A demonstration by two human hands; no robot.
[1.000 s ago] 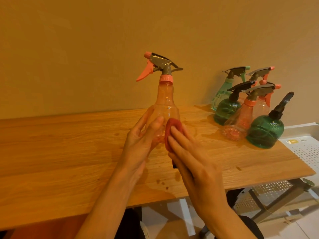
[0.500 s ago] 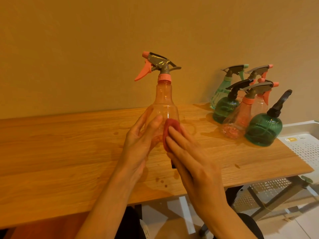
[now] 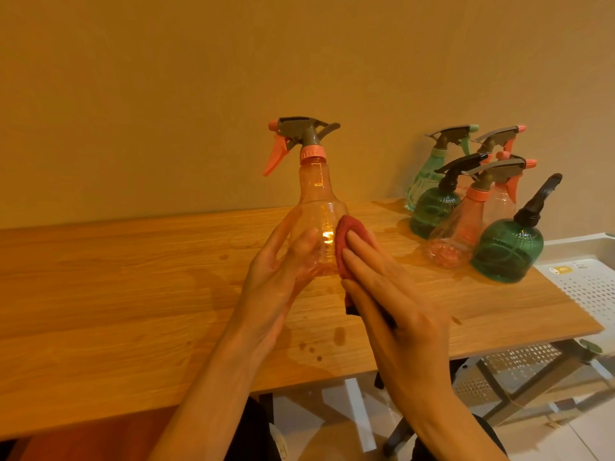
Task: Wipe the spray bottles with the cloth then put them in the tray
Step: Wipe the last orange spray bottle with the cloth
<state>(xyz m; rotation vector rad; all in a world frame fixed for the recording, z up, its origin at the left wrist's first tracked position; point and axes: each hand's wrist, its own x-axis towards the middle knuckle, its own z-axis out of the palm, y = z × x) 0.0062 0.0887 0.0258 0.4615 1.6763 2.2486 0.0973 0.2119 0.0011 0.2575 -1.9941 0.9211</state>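
I hold the orange spray bottle [image 3: 317,207] up over the wooden bench [image 3: 116,294]. My left hand [image 3: 276,281] wraps round its lower part, with my thumb curled on the front. My right hand [image 3: 396,311] has flat, straight fingers pressing the red cloth [image 3: 349,241] on the bottle's right side. The bottle stands straight up, and its pink trigger points left. Five more spray bottles [image 3: 472,207] stand close together at the back right of the bench, near the wall. Some are green and some are orange. The white tray [image 3: 585,281] with little holes sits just past the right end of the bench. A few wet drops [image 3: 332,341] lie on the wood under my hands.
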